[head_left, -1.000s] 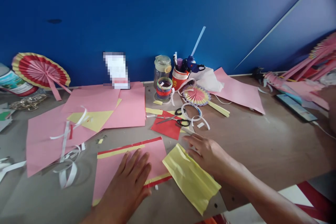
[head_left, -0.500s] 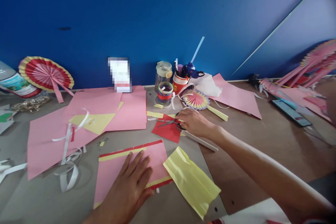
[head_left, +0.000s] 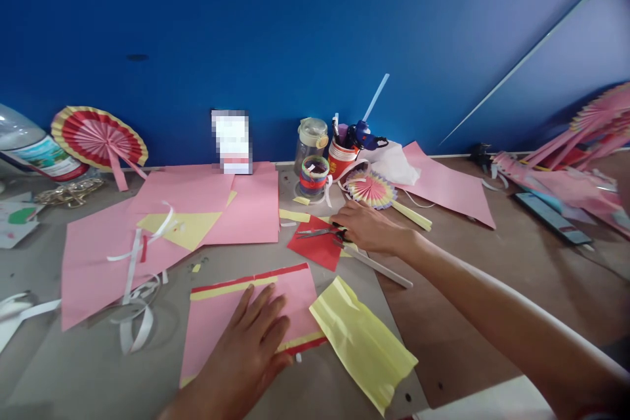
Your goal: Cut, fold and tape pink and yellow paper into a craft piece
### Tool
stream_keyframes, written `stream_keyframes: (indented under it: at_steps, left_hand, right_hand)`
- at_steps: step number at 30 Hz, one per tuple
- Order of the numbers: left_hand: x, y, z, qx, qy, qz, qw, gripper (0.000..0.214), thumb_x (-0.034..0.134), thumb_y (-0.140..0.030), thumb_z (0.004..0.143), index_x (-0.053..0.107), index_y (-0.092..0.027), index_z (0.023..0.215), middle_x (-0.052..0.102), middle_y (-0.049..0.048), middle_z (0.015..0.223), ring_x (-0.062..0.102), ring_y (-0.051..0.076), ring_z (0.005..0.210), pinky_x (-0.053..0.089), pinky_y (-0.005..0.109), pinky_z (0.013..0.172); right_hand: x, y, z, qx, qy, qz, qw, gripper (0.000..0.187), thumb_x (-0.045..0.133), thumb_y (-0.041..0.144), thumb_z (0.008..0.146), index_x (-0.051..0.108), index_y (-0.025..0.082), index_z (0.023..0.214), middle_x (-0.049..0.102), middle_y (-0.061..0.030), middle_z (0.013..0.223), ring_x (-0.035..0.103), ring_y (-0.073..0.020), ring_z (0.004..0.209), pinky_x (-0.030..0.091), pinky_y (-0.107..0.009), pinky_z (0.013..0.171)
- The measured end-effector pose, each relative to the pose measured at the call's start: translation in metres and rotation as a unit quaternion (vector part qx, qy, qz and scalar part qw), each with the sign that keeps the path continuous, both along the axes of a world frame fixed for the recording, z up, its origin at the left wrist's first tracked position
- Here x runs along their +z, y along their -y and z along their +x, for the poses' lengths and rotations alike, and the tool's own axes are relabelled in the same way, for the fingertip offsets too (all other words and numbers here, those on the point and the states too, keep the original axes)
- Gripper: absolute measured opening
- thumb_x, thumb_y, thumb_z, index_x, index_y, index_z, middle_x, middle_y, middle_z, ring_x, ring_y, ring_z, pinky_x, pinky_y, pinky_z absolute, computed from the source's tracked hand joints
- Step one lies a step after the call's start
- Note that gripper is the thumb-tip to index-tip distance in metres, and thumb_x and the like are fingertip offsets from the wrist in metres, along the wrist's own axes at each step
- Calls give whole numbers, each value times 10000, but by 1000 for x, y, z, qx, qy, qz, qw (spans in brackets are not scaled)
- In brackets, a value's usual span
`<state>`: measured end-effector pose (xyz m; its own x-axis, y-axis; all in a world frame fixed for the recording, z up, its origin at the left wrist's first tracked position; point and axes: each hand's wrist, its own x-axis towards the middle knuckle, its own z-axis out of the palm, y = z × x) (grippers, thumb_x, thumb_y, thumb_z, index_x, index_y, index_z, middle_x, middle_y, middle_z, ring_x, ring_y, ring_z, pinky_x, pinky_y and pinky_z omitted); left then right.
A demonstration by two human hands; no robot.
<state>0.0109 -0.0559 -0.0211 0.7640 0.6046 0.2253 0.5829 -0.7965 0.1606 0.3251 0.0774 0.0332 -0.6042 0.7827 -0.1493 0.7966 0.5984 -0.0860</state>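
The pink paper sheet edged with yellow and red strips (head_left: 211,325) lies flat at the near edge of the bench (head_left: 467,275); the left hand (head_left: 251,348) rests on it palm down, fingers spread and released, gripping nothing; the flat press looks meant to keep the light sheet from sliding or curling. Just right of the sheet, touching its corner, lies a creased yellow paper rectangle (head_left: 364,341), partly over the bench edge.

Further back, the right hand (head_left: 367,228) reaches across to the black-handled metal scissors (head_left: 319,232), which lie on a red paper square (head_left: 315,249); its fingers curl over the handle end, but whether they have closed on it I cannot tell; the blades point left, away from the hand. A long pale flat stick (head_left: 384,269) runs out from under the wrist.

Behind these stand a small pleated pink-and-yellow paper fan (head_left: 371,189), a striped stack of tape rolls (head_left: 314,175) and a red paper cup of pens (head_left: 340,157), grouped against the blue wall, probably for easy reach; loose pink sheets (head_left: 246,203) spread to the left.
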Motion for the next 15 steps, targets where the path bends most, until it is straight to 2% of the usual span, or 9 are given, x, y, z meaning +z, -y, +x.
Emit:
stream_keyframes:
  at_steps: [7,15]
  left_hand:
    - [1,1,0,-5,-10,-14,1000,289,595,-279,872,602,-196,1150,568,73,1340,349,298,1373,264,553,1149]
    - [-3,0,-2,0,9,-18,1000,292,593,-282,875,601,-200,1155,555,74,1356,354,298,1369,299,547,1133]
  right_hand:
    - [-9,-2,18,39,-130,45,990,354,529,108,804,635,160,1137,651,-99,1023,499,-263,1008,406,-415,923]
    - [-17,-9,35,22,-156,72,985,339,523,105,791,670,166,1090,655,-90,999,503,-256,996,426,-413,907]
